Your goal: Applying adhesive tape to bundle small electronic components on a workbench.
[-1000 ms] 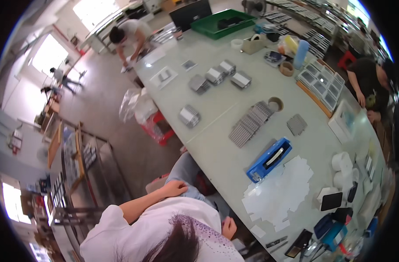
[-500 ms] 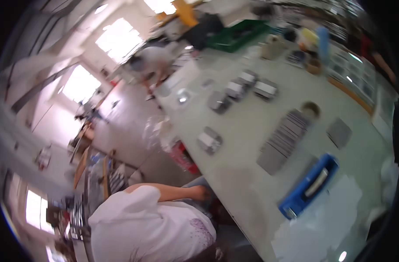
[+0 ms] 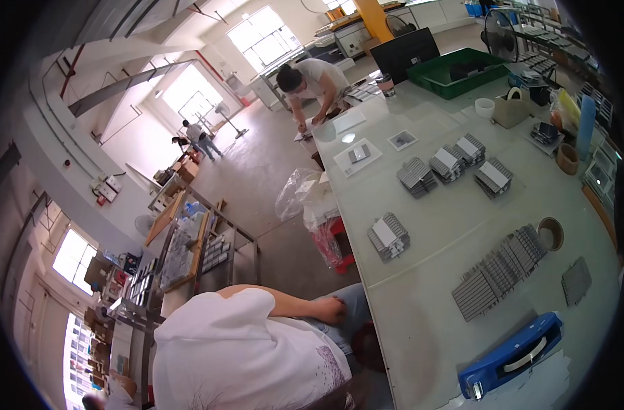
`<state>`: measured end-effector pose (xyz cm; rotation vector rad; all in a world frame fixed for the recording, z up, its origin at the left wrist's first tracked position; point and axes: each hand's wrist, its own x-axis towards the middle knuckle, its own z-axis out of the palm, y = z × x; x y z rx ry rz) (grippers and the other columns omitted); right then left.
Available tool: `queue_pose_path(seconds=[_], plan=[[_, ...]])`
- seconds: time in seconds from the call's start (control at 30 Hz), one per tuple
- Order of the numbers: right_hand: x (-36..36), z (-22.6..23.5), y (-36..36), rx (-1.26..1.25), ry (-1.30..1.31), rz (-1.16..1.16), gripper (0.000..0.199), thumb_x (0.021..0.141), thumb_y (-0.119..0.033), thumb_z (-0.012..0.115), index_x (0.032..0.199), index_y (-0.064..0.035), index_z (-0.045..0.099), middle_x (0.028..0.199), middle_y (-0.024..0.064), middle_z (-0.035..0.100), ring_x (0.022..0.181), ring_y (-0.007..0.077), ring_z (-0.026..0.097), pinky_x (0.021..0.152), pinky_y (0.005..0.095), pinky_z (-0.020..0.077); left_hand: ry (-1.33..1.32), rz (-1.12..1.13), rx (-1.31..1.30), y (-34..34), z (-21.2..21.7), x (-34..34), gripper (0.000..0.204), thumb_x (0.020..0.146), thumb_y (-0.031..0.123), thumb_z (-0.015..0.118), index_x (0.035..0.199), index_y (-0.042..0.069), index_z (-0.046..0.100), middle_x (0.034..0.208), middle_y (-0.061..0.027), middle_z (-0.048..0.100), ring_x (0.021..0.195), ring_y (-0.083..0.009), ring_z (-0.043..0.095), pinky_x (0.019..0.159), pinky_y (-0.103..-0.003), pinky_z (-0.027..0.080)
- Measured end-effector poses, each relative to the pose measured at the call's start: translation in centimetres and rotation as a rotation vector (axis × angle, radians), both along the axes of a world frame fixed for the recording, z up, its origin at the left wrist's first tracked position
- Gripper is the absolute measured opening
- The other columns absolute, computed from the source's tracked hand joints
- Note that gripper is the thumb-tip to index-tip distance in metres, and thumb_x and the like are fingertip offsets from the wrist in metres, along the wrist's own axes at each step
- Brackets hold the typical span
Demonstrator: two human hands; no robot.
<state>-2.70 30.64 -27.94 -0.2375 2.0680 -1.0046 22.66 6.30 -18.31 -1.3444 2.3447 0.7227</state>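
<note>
My left hand [image 3: 331,311] rests on my jeans at the thigh, beside the table's near edge. Its fingers look curled in; whatever may be inside them is hidden. No part of my right hand shows. Closest on the table [image 3: 421,321] lies a blue tape dispenser [image 3: 510,357] with a pale strip in its middle and a metal end. Beyond it a row of grey ribbed pieces [image 3: 500,273] leans over in an overlapping line, with a brown tape roll [image 3: 550,234] at its far end. One flat grey piece [image 3: 576,281] lies apart to the right.
Several grey stacks with white bands [image 3: 388,236] stand farther up the table. At the back are a green tray [image 3: 455,72] and a black monitor [image 3: 404,55]. Plastic-wrapped goods [image 3: 319,205] stand left of the table. A co-worker [image 3: 315,85] bends over the far corner.
The view has swung, so the table and its things appear farther right and lower, and the picture is sharper. My left hand stays on my thigh.
</note>
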Motion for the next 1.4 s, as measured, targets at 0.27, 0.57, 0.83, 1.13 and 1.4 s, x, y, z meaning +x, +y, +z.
queue_pose_path(seconds=[0.27, 0.57, 0.83, 1.13, 1.4], plan=[[1.4, -0.1, -0.9, 0.002, 0.103, -0.039, 0.034, 0.102, -0.028, 0.055, 0.102, 0.0012, 0.072, 0.091, 0.0131, 0.069, 0.082, 0.0217, 0.062, 0.077, 0.0367, 0.0510, 0.116, 0.162, 0.174, 1.2, -1.9, -1.2, 0.035, 0.087, 0.033, 0.064, 0.110, 0.007, 0.070, 0.113, -0.0200, 0.067, 0.110, -0.0387, 0.062, 0.094, -0.048, 0.052], [-0.6, -8.2, 4.8, -0.169, 0.338, -0.195, 0.035, 0.101, -0.028, 0.055, 0.105, 0.0022, 0.072, 0.091, 0.0136, 0.069, 0.081, 0.0223, 0.061, 0.078, 0.0366, 0.0509, 1.158, 0.302, 0.520, 2.4, -7.0, -12.9, 0.099, 0.082, 0.002, 0.053, 0.158, -0.003, -0.010, 0.163, -0.0262, 0.022, 0.150, -0.0306, 0.030, 0.123, -0.037, 0.021], [-7.5, -9.5, 13.4, -0.173, 0.132, -0.329, 0.055, 0.100, -0.032, 0.064, 0.143, 0.0007, 0.052, 0.134, 0.0108, 0.061, 0.122, 0.0193, 0.057, 0.098, 0.0332, 0.0452, 1.267, 0.738, 0.741, -0.5, -2.0, -17.2, 0.044, 0.080, -0.002, 0.059, 0.117, 0.005, 0.036, 0.117, -0.0108, 0.049, 0.107, -0.0219, 0.051, 0.088, -0.031, 0.040], [-2.4, -2.9, 9.5, -0.051, 0.362, -0.211, 0.055, 0.093, -0.032, 0.068, 0.135, 0.0027, 0.058, 0.137, 0.0234, 0.058, 0.125, 0.0346, 0.057, 0.105, 0.0396, 0.0446, 0.975, 0.604, 0.739, -0.7, 1.7, -15.2, 0.023, 0.079, -0.002, 0.064, 0.097, 0.009, 0.055, 0.095, -0.0040, 0.054, 0.087, -0.0165, 0.052, 0.079, -0.030, 0.046], [0.7, 0.2, 8.4, -0.082, 0.564, -0.129, 0.046, 0.090, -0.036, 0.069, 0.120, 0.0001, 0.069, 0.117, 0.0233, 0.068, 0.107, 0.0353, 0.067, 0.094, 0.0402, 0.0512, 1.156, 0.264, 0.448, -1.1, -1.0, -14.1, 0.017, 0.076, -0.001, 0.059, 0.087, 0.005, 0.047, 0.086, -0.0039, 0.048, 0.078, -0.0145, 0.045, 0.072, -0.030, 0.041]])
